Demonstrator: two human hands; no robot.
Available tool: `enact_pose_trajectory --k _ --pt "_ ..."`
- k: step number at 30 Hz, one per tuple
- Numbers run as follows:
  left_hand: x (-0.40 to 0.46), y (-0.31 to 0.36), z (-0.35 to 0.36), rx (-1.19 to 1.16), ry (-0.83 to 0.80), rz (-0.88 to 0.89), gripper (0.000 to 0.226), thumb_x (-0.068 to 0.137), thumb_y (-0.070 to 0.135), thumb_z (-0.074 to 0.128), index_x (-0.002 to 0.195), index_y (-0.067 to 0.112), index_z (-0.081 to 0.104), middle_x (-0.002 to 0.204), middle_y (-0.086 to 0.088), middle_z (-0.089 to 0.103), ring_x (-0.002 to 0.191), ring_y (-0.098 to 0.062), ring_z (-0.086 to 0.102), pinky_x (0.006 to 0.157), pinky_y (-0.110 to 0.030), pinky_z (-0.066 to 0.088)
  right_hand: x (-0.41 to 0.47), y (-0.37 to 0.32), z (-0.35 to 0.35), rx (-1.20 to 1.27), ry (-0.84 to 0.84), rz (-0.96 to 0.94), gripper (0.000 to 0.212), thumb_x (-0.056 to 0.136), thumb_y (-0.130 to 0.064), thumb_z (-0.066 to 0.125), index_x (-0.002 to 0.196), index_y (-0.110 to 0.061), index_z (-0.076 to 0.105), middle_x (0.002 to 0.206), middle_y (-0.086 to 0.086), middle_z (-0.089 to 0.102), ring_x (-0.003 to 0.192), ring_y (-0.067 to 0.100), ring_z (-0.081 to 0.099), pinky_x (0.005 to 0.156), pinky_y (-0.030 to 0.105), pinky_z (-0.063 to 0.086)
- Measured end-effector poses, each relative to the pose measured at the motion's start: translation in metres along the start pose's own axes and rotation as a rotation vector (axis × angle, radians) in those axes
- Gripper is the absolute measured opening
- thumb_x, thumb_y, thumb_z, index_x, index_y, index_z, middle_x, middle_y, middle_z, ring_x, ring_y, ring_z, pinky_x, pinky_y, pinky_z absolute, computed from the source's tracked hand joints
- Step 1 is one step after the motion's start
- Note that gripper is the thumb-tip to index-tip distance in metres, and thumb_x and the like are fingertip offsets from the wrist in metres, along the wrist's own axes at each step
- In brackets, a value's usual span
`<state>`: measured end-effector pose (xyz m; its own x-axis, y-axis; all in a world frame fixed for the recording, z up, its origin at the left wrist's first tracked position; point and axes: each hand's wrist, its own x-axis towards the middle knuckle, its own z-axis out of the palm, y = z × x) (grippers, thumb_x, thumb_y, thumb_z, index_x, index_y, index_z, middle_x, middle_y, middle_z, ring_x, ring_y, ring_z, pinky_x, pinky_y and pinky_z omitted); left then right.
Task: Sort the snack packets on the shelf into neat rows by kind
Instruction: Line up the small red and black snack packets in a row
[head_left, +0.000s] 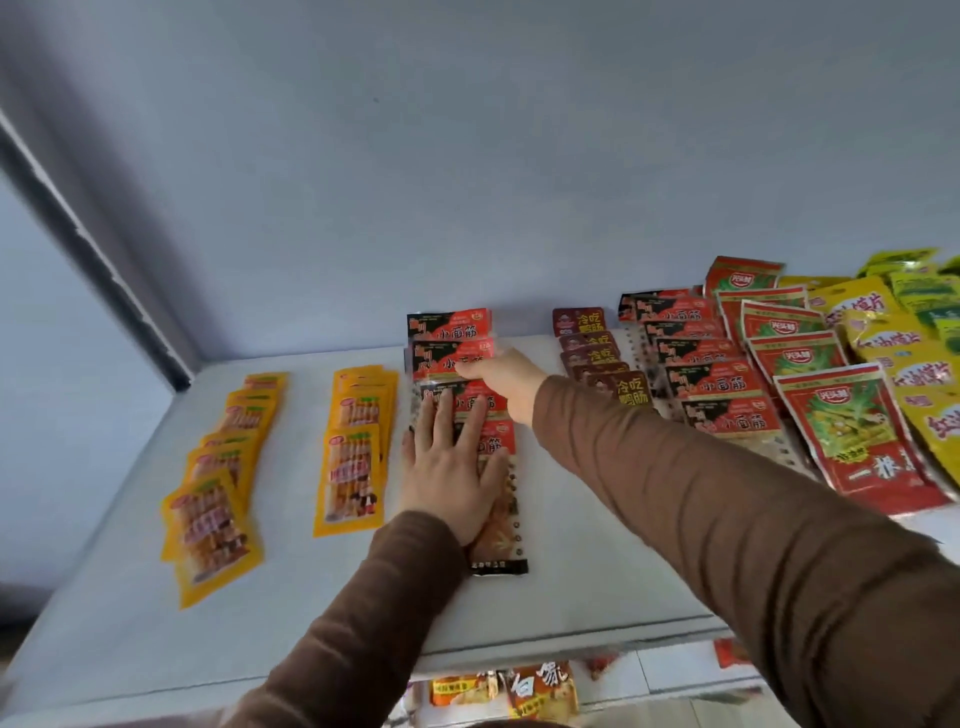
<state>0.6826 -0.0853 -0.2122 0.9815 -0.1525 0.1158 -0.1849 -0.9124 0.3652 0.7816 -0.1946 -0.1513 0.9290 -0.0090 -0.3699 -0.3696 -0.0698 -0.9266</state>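
left hand (451, 470) flat, fingers straight, pressing row of red-black gluten packets (467, 405) mid white shelf (597, 545), right hand (496, 376) pinching second packet from back (441, 358), yellow sausage packets (358, 447) in two rows left, dark-red packets (597, 358) and red-green packets (852, 415) right

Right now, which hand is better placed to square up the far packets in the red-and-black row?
The right hand: it already pinches a far packet near the back, while the left hand lies flat on the nearer packets, steadying the row.
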Motion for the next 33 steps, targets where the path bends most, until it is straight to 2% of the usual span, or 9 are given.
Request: enact_pose_trajectory --k 4,7,12,17,22,25,27,30,33 --pt "0.003 0.007 0.004 -0.064 -0.047 -0.019 0.068 0.097 0.066 0.023 0.158 0.041 0.006 0.169 0.001 -0.008 0.152 -0.019 -0.023 0.120 -0.062 -0.008 -0.004 0.010 0.003 -0.148 0.157 -0.147 0.026 0.090 -0.020 0.070 0.114 -0.010 0.069 0.107 0.004 0.073 0.097 0.022 0.068 0.083 0.032 0.052" --pt "0.004 0.009 0.005 -0.115 -0.064 -0.015 0.066 0.097 0.067 0.025 0.157 0.045 0.006 0.169 0.005 -0.006 0.153 -0.016 -0.020 0.119 -0.063 -0.010 -0.001 0.005 -0.009 -0.039 0.124 -0.055 0.025 0.091 -0.013 0.069 0.114 -0.006 0.068 0.110 0.011 0.072 0.100 0.028 0.069 0.090 0.041 0.054" --pt "0.002 0.004 0.004 -0.129 -0.056 -0.001 0.065 0.098 0.065 0.027 0.157 0.046 0.007 0.169 0.006 -0.004 0.154 -0.016 -0.015 0.121 -0.059 -0.008 0.005 -0.010 -0.015 0.054 -0.034 0.126 0.023 0.091 -0.015 0.070 0.113 -0.008 0.068 0.105 0.013 0.074 0.087 0.028 0.071 0.066 0.034 0.055" --pt "0.003 0.008 0.004 -0.146 -0.042 0.003 0.065 0.099 0.063 0.031 0.157 0.044 0.011 0.169 0.007 -0.003 0.154 -0.015 -0.016 0.122 -0.058 -0.008 0.013 -0.002 -0.020 -0.023 -0.024 0.073 0.019 0.088 -0.022 0.074 0.104 -0.013 0.070 0.097 0.004 0.075 0.089 0.023 0.069 0.070 0.033 0.051" --pt "0.014 0.023 0.002 -0.597 0.195 0.070 0.069 0.096 0.055 0.044 0.158 0.037 0.017 0.169 0.007 -0.005 0.155 -0.011 -0.006 0.124 -0.048 0.004 0.018 -0.001 -0.046 -0.031 0.109 -0.134 0.020 0.091 -0.020 0.071 0.110 -0.018 0.069 0.108 -0.004 0.071 0.100 0.013 0.061 0.086 0.032 0.044" --pt "0.048 0.008 -0.008 -0.894 0.314 -0.206 0.068 0.096 0.045 0.049 0.156 0.032 0.019 0.167 0.002 0.013 0.152 -0.017 0.016 0.121 -0.044 0.017 0.020 0.000 -0.062 -0.033 0.131 -0.171 0.023 0.092 -0.019 0.069 0.115 -0.017 0.068 0.107 -0.006 0.070 0.096 0.008 0.061 0.074 0.022 0.042" --pt "0.085 -0.005 -0.015 -1.153 0.176 -0.493 0.062 0.098 0.032 0.050 0.154 0.021 0.026 0.151 -0.011 0.043 0.135 -0.023 0.046 0.113 -0.045 0.039 0.020 0.002 -0.066 -0.030 0.124 -0.150 0.025 0.092 -0.021 0.070 0.116 -0.016 0.068 0.106 -0.007 0.071 0.093 0.006 0.061 0.069 0.021 0.040" --pt "0.121 -0.010 -0.024 -1.341 -0.051 -0.642 0.019 0.101 0.019 0.048 0.107 0.008 0.061 0.084 -0.007 0.057 0.066 -0.015 0.059 0.065 -0.028 0.045 0.020 0.007 -0.067 -0.004 0.053 -0.096 0.023 0.090 -0.021 0.073 0.111 -0.016 0.070 0.105 -0.002 0.074 0.100 0.016 0.066 0.087 0.032 0.048" --pt "0.138 -0.012 -0.027 -1.316 -0.102 -0.633 0.019 0.095 0.017 0.054 0.076 0.014 0.056 0.082 -0.007 0.057 0.081 -0.024 0.055 0.074 -0.041 0.045 0.020 0.005 -0.072 -0.063 -0.023 -0.051 0.025 0.089 -0.020 0.073 0.112 -0.013 0.070 0.109 0.002 0.074 0.107 0.022 0.067 0.095 0.036 0.051"
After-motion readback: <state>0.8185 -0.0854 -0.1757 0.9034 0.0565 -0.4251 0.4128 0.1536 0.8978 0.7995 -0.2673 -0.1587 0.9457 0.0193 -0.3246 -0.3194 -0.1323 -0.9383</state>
